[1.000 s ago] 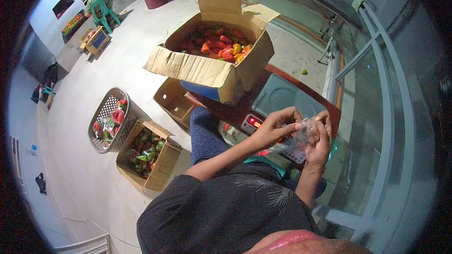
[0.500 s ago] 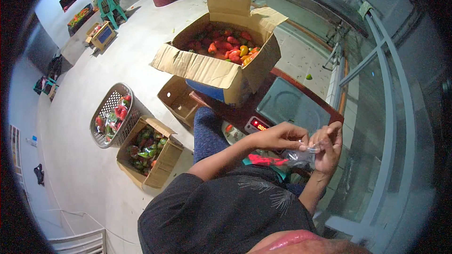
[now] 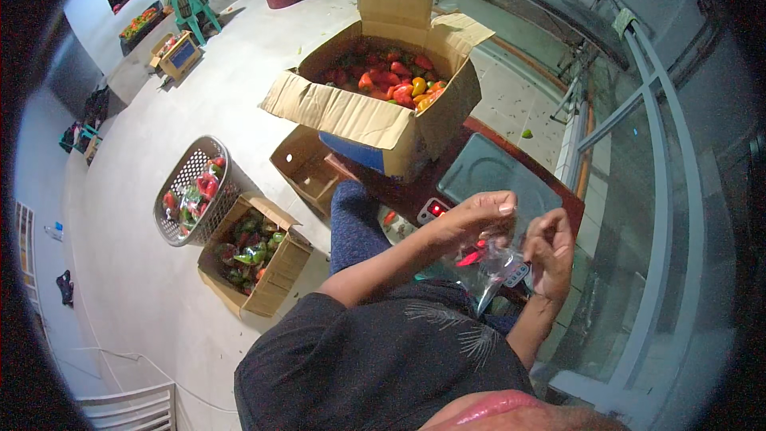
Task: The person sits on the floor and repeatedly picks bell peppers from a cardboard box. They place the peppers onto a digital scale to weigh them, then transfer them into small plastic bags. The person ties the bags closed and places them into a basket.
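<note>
A clear plastic bag (image 3: 492,270) hangs between my two hands, in front of my chest. My left hand (image 3: 479,219) pinches its upper edge on one side, fingers curled. On the other side my right hand (image 3: 550,251) is curled closed at the bag's edge. Something bright red (image 3: 471,255) shows beside the bag under my left hand; what it is I cannot make out. Just beyond my hands lies a weighing scale with a grey platform (image 3: 495,172) and a lit red display (image 3: 436,209). Part of its keypad shows near the bag.
Ahead stands a large open carton (image 3: 339,116) of red peppers (image 3: 391,80) on a dark red table (image 3: 565,199). To my left are a grey plastic basket (image 3: 166,215) with bagged peppers, a carton (image 3: 279,275) of greenish peppers and another carton (image 3: 291,164). Glass and metal framing (image 3: 654,152) rises at right.
My hands have drawn apart, the left one rising slightly. The plastic bag, bunched between the fingers before, now hangs opened out and stretched between them.
</note>
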A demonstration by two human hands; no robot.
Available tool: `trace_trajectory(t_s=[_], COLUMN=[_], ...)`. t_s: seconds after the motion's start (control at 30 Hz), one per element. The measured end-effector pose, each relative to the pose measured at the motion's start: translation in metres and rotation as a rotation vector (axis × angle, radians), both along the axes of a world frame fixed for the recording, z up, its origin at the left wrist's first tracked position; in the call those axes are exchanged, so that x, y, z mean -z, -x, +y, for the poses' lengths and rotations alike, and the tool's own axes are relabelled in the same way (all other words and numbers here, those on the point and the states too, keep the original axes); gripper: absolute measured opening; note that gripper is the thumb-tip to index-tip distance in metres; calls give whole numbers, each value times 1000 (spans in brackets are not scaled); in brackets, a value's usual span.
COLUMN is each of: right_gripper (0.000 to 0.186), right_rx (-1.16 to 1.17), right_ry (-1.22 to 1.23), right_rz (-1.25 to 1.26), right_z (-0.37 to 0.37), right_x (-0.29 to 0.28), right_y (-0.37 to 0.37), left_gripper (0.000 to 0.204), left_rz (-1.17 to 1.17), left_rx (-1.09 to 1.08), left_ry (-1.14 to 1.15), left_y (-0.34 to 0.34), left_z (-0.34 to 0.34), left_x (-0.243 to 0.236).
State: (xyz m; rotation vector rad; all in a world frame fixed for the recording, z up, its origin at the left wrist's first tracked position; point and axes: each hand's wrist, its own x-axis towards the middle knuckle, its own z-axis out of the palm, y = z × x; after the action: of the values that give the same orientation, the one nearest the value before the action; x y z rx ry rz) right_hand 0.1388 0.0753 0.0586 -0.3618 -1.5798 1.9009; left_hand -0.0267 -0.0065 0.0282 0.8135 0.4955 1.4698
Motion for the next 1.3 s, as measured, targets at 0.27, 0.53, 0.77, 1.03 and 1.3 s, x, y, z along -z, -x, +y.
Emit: trace_trajectory(t_s=[0.27,0.53,0.77,1.03,1.3], right_gripper=[25,36,26,35,48], right_rx=[133,-205,-12,-26,-172], right_ry=[167,-76,268,146,184], right_rz=[127,-334,401,-88,-351], right_z=[-5,-2,-8,2,3], right_x=[-2,8,23,23,19], right_y=[3,-15,-2,-29,-39], left_gripper=[27,31,31,25,28], left_rz=[428,-66,290,94,-214], left_rx=[194,74,186,6,218], left_ry=[-185,-90,-101,14,-3], left_y=[2,5,11,9,6], left_z=[5,0,-7,-6,-3], left_x=[17,7,-10,5,15])
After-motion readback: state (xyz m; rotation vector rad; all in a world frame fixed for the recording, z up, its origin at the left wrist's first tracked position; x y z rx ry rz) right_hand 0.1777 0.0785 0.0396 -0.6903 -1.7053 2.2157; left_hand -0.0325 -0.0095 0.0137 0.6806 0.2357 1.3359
